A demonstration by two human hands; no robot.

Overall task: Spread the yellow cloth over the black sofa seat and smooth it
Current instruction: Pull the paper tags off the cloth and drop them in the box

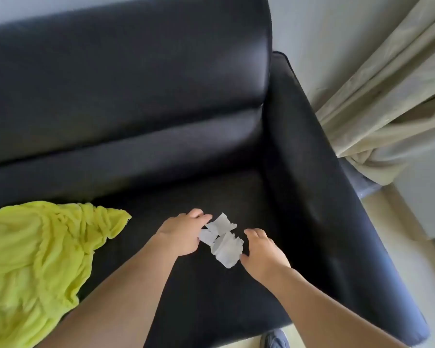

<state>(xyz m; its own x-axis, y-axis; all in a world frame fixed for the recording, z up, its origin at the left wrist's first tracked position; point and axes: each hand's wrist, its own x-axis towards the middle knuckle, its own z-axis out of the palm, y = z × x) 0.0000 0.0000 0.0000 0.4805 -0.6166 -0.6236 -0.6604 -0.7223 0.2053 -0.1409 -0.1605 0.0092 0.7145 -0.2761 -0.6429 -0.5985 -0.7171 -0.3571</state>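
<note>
cloth [35,257] is lying bunched at the seat's [199,297] left edge, ungripped. left hand [182,233] is pinching a tissue [222,243]; right hand [259,252] is hovering open beside it. scraps left there risk getting trapped under the spread.

The yellow cloth [33,259] is lying bunched and wrinkled in the lower left of the frame, its twisted tip pointing toward centre, covering only the left part of the seat. The black sofa seat [211,292] is stretching, smooth and mostly bare, across the lower middle.
</note>
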